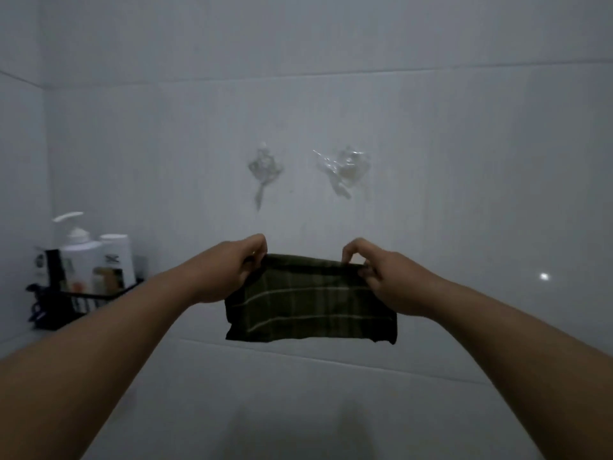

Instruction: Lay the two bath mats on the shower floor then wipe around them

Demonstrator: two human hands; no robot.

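Head view: the left hand [229, 265] and right hand [381, 277] each pinch a top corner of a dark green striped cloth [310, 307], hanging before the white tiled wall [431, 127]. It looks light, limp; corner grip suits it.

A dark green cloth [310, 302] with thin pale stripes crossing in a check pattern is hanging folded, its top edge stretched level and its lower edge falling straight. It is hanging in the air at the middle of the scene, in front of the far tiled wall, pinched at its two upper corners
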